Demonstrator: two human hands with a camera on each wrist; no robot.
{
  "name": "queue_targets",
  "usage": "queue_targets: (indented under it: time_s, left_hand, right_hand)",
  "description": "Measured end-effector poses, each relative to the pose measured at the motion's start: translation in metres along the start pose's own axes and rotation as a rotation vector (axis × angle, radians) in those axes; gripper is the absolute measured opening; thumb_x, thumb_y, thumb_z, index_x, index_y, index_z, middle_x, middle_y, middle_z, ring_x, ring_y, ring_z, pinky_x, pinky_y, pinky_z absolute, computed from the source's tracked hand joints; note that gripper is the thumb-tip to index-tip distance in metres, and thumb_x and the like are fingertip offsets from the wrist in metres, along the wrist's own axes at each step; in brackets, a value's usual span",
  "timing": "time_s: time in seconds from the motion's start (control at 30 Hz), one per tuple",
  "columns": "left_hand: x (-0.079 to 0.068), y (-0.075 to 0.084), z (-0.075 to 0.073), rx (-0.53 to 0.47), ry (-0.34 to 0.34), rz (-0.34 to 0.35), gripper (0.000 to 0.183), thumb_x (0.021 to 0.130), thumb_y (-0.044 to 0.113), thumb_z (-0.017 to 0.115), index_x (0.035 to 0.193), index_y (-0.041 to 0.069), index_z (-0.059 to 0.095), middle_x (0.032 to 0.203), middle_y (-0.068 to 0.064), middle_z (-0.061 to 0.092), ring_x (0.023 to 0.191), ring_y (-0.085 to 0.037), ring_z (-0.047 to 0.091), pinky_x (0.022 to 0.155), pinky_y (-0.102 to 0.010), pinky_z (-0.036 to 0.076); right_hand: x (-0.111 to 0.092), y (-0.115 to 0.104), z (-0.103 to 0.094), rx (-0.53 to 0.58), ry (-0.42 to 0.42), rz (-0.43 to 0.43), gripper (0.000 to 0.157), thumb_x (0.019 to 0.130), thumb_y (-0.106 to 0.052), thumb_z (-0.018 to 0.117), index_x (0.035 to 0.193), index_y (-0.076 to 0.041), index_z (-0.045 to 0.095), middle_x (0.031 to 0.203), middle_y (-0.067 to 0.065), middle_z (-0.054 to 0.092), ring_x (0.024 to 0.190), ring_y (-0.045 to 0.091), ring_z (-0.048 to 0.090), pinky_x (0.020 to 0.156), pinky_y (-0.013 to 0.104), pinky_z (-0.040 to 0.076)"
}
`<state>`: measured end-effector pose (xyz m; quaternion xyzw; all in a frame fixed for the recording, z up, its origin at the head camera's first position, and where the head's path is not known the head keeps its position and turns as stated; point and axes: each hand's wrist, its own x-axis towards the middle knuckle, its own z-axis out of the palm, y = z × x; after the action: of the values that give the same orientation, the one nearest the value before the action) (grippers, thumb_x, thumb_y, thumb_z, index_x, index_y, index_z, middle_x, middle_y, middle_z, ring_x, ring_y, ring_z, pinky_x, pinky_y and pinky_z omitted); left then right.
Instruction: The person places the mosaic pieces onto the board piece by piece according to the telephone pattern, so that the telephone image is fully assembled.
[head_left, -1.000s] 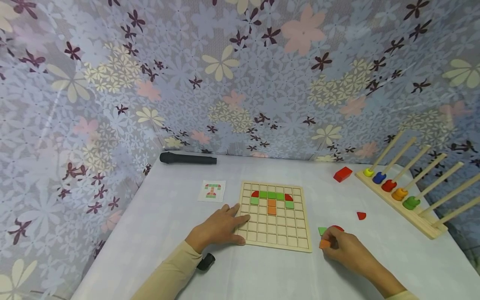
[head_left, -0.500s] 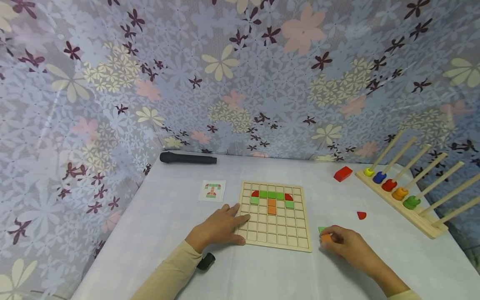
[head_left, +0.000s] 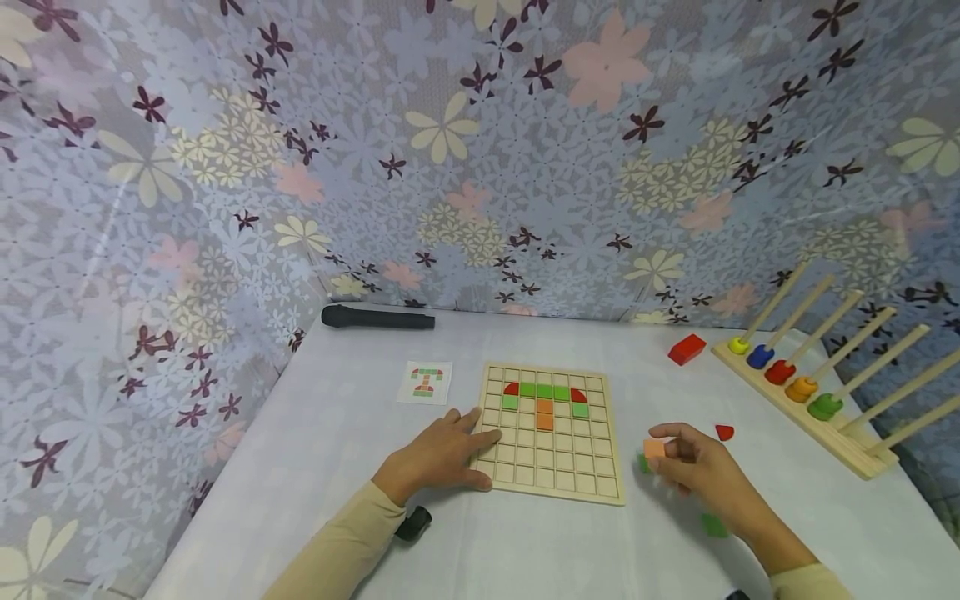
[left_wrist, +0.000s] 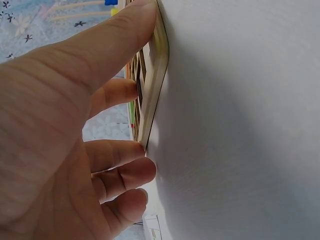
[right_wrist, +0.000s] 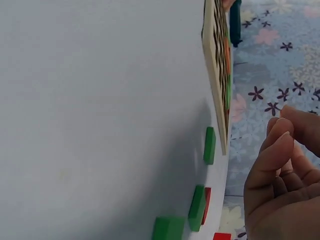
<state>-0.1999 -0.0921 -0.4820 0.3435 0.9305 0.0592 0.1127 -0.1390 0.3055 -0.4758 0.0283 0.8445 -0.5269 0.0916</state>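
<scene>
On the tabletop [head_left: 525, 550], the grid board [head_left: 525, 458] lies flat, its near edge slanting slightly toward me rightward, my left hand [head_left: 435, 454] touching its left side with fingers spread. Right of it, my right hand [head_left: 701, 462] pinches the orange block [head_left: 654, 448], squarish face toward me, farther away than half a second ago; a green block [head_left: 714, 526] now shows by my wrist.
</scene>
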Motion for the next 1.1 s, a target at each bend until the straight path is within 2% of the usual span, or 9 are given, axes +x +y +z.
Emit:
queue_targets:
  time_s: [0.23, 0.43, 0.6, 0.83, 0.97, 1.1]
  left_hand:
    - [0.001, -0.001, 0.002, -0.007, -0.005, -0.001, 0.077, 0.086, 0.060, 0.073, 0.153, 0.029, 0.049, 0.162, -0.017, 0.037, 0.136, -0.035, 0.044, 0.110, -0.049, 0.042]
    - [0.002, -0.002, 0.003, -0.005, -0.005, -0.009, 0.078, 0.086, 0.060, 0.073, 0.154, 0.030, 0.048, 0.162, -0.017, 0.036, 0.137, -0.035, 0.044, 0.111, -0.049, 0.041]
    - [0.002, -0.002, 0.003, -0.017, -0.013, -0.018, 0.078, 0.086, 0.059, 0.073, 0.154, 0.030, 0.048, 0.163, -0.017, 0.035, 0.141, -0.038, 0.041, 0.113, -0.050, 0.039]
    - [0.001, -0.001, 0.002, -0.020, -0.016, -0.017, 0.077, 0.087, 0.058, 0.073, 0.154, 0.030, 0.047, 0.163, -0.016, 0.034, 0.142, -0.038, 0.040, 0.114, -0.050, 0.038]
    - [0.002, 0.000, 0.002, -0.016, -0.017, -0.016, 0.077, 0.087, 0.059, 0.073, 0.154, 0.030, 0.047, 0.163, -0.016, 0.034, 0.142, -0.037, 0.040, 0.114, -0.049, 0.038]
    - [0.002, 0.000, 0.002, -0.016, -0.019, -0.021, 0.077, 0.087, 0.059, 0.073, 0.154, 0.031, 0.047, 0.163, -0.016, 0.034, 0.143, -0.038, 0.039, 0.115, -0.050, 0.038]
  right_hand:
    - [0.010, -0.014, 0.009, 0.023, 0.020, -0.003, 0.054, 0.092, -0.026, 0.077, 0.133, 0.000, 0.054, 0.096, 0.010, 0.061, 0.066, 0.015, 0.054, 0.054, 0.030, 0.049]
    - [0.020, -0.024, 0.023, 0.067, 0.005, -0.041, 0.054, 0.093, -0.020, 0.076, 0.136, 0.002, 0.052, 0.096, 0.011, 0.062, 0.066, 0.017, 0.054, 0.055, 0.031, 0.049]
    - [0.025, -0.030, 0.033, 0.133, -0.020, -0.061, 0.051, 0.092, -0.015, 0.076, 0.133, 0.003, 0.051, 0.092, 0.010, 0.062, 0.063, 0.014, 0.051, 0.052, 0.027, 0.043]
    - [0.033, -0.039, 0.052, 0.149, -0.073, -0.083, 0.045, 0.092, -0.008, 0.074, 0.129, 0.005, 0.052, 0.091, 0.009, 0.063, 0.065, 0.015, 0.055, 0.055, 0.029, 0.046]
    - [0.040, -0.043, 0.063, 0.160, -0.115, -0.068, 0.045, 0.091, -0.007, 0.074, 0.129, 0.005, 0.052, 0.089, 0.009, 0.062, 0.066, 0.018, 0.057, 0.056, 0.028, 0.047]
    - [0.046, -0.048, 0.076, 0.159, -0.141, -0.039, 0.044, 0.091, -0.008, 0.074, 0.128, 0.003, 0.052, 0.090, 0.009, 0.062, 0.068, 0.019, 0.061, 0.059, 0.029, 0.054]
